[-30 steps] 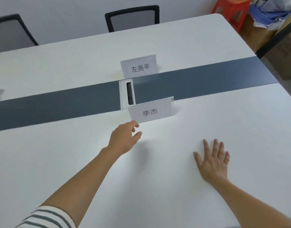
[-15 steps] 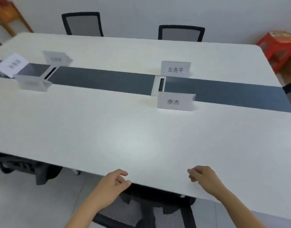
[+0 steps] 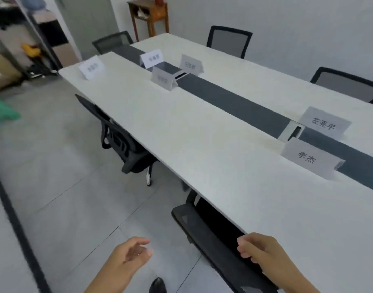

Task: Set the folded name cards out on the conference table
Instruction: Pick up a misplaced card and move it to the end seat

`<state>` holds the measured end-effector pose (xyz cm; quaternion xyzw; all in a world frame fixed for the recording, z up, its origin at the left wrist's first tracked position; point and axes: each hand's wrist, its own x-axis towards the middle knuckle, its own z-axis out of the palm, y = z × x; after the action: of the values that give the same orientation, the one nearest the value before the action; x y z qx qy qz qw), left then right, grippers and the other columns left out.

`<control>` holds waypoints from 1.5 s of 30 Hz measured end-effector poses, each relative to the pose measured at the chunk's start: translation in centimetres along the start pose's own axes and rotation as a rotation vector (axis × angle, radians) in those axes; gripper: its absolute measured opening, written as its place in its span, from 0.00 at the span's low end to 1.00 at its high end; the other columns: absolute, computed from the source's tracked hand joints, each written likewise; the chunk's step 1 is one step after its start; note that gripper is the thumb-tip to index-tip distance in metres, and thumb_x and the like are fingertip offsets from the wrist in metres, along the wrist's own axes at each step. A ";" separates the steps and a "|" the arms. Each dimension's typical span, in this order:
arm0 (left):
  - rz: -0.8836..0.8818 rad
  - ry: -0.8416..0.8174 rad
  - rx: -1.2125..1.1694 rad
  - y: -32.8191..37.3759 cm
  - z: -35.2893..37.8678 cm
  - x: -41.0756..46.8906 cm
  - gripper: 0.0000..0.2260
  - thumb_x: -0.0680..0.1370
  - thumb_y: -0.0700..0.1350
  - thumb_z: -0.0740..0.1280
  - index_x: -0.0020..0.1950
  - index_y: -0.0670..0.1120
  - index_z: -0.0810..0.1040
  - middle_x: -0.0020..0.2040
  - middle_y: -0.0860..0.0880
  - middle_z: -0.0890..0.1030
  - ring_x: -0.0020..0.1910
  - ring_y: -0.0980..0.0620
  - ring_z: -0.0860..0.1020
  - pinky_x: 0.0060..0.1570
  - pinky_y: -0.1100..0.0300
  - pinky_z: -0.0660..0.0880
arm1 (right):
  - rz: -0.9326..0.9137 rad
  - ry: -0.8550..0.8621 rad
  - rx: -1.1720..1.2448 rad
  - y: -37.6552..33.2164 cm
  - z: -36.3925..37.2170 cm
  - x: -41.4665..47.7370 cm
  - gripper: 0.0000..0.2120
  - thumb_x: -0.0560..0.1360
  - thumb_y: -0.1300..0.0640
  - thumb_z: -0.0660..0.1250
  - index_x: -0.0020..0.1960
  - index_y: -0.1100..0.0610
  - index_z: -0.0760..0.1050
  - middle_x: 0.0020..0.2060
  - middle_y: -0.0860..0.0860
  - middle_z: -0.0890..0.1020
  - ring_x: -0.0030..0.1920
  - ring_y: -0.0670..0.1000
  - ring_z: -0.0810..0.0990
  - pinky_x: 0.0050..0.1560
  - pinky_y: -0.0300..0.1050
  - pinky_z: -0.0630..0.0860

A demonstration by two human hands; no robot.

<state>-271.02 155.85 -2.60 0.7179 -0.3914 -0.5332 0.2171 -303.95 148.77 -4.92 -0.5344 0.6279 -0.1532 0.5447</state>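
Six folded white paper name cards on white conference surface.

Near pair upright, print legible: card 李杰 on near side of dark centre strip, card 左亮平 on far side.

Far group of four, print blurred:
- card at strip's near edge
- card at strip's far edge
- card at strip's end
- card near surface corner, well apart

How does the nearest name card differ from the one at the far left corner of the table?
The nearest name card stands beside the dark centre strip, while the far corner card stands near the table's outer edge, well away from the strip. The nearest name card's black characters read sharply; the far corner card's print is too blurred to read. They face different ways. Both are white folded cards standing upright on the white table, with neither hand touching them.
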 end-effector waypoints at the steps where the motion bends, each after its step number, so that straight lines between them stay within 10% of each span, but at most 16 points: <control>1: -0.001 0.020 -0.033 -0.7 -1.2 -0.5 0.08 0.74 0.45 0.70 0.53 0.51 0.80 0.46 0.46 0.83 0.42 0.60 0.82 0.46 0.65 0.74 | -0.024 -0.034 -0.025 -1.3 1.2 0.5 0.08 0.76 0.51 0.67 0.43 0.51 0.83 0.41 0.46 0.87 0.42 0.43 0.84 0.47 0.38 0.75; 8: -0.046 0.181 -0.179 -5.8 -12.5 -2.7 0.17 0.65 0.60 0.70 0.52 0.57 0.80 0.47 0.52 0.84 0.46 0.58 0.82 0.52 0.62 0.75 | -0.142 -0.244 -0.153 -9.9 12.8 5.1 0.06 0.75 0.52 0.69 0.42 0.52 0.84 0.37 0.50 0.86 0.39 0.45 0.83 0.43 0.39 0.75; 16: -0.167 0.499 -0.416 -12.7 -26.2 -3.4 0.06 0.74 0.41 0.70 0.49 0.48 0.82 0.44 0.42 0.85 0.46 0.47 0.83 0.50 0.52 0.77 | -0.257 -0.432 -0.246 -22.2 26.5 10.4 0.05 0.74 0.53 0.69 0.43 0.52 0.84 0.38 0.50 0.86 0.42 0.46 0.85 0.47 0.37 0.77; 45: -0.270 0.881 -0.775 -15.9 -72.6 23.7 0.04 0.76 0.37 0.68 0.49 0.43 0.81 0.39 0.45 0.86 0.44 0.44 0.84 0.47 0.50 0.77 | -0.397 -0.659 -0.351 -64.2 62.6 48.1 0.04 0.74 0.57 0.70 0.47 0.52 0.83 0.39 0.51 0.87 0.43 0.48 0.86 0.46 0.37 0.75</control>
<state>-194.90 138.95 -3.85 0.7831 0.0529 -0.3121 0.5353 -210.56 108.35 -2.72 -0.7501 0.3217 0.0331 0.5768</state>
